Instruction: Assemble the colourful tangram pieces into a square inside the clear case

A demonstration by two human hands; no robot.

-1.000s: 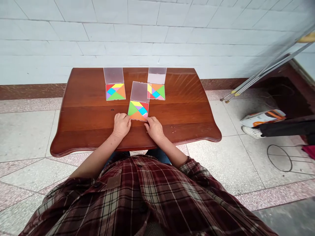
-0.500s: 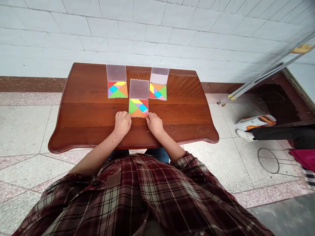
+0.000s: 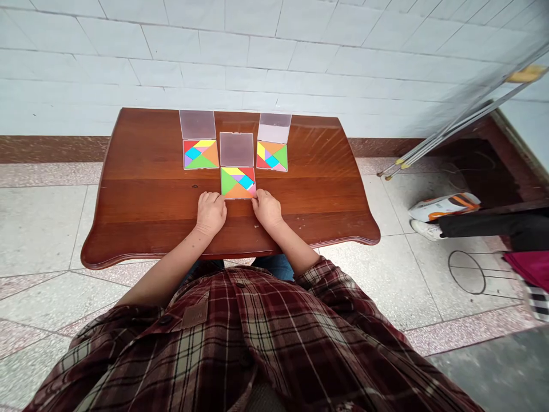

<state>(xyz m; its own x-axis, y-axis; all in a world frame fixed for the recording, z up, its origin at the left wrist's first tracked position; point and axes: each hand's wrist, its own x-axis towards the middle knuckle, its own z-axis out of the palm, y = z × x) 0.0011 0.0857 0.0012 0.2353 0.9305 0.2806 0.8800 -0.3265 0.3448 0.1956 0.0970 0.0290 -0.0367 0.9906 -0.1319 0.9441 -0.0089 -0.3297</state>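
A tangram case (image 3: 238, 183) lies open in the middle of the table, its colourful pieces fitted together in the tray. Its clear lid (image 3: 237, 150) is folded back flat toward the wall. My left hand (image 3: 211, 213) is at the tray's near left corner, fingers curled against it. At the near right corner, my right hand (image 3: 266, 209) pinches the edge between thumb and fingers. Farther back, a second tangram case (image 3: 201, 154) lies open on the left and a third tangram case (image 3: 272, 156) on the right, both filled with coloured pieces.
The brown wooden table (image 3: 141, 200) has a curved front edge and stands near a white tiled wall (image 3: 193, 51). On the right are crutches (image 3: 454, 126), a white and orange bag (image 3: 446, 206), another person's leg (image 3: 480, 225) and a wire ring frame (image 3: 466, 272).
The middle tangram case has slid slightly away from me, farther in between the other two. Both hands stay at its near corners. The whole view has shifted a little.
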